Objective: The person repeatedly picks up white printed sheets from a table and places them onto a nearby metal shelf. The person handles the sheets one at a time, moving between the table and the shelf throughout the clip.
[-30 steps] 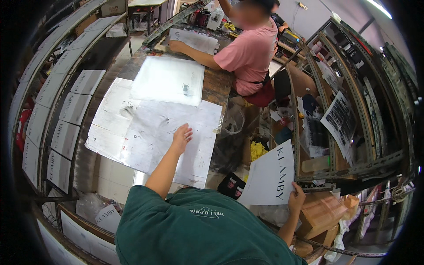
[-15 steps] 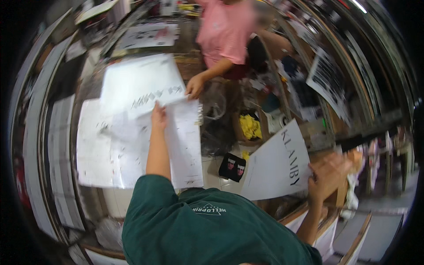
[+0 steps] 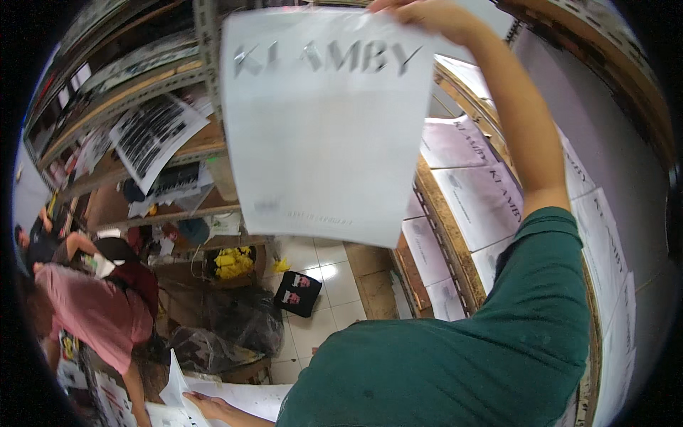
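Note:
Raised high, my right hand [image 3: 427, 16] is closed on the top edge of a white printed sheet [image 3: 324, 142]. The sheet hangs down in front of me, bearing dark block lettering across its top and small print low down. My left hand [image 3: 206, 406] is at the lower left, its fingers closed on another white sheet [image 3: 174, 388] with an upturned edge. That sheet is over a white-covered table [image 3: 260, 398], which is mostly cut off by the frame's bottom. My left fingertips are partly hidden by the paper.
A co-worker in a pink shirt [image 3: 107, 306] leans over the table at left. Racks on the right hold similar printed sheets [image 3: 477, 196]. Metal shelving [image 3: 206, 57] stands left of the raised sheet. On the tiled floor lie a black printed cloth piece [image 3: 297, 293] and a box of yellow scraps [image 3: 233, 263].
My view has swung right, toward the racks. My right hand has lifted its sheet high. My left hand still has paper, now at the lower left; the co-worker's hand is no longer on that sheet's corner.

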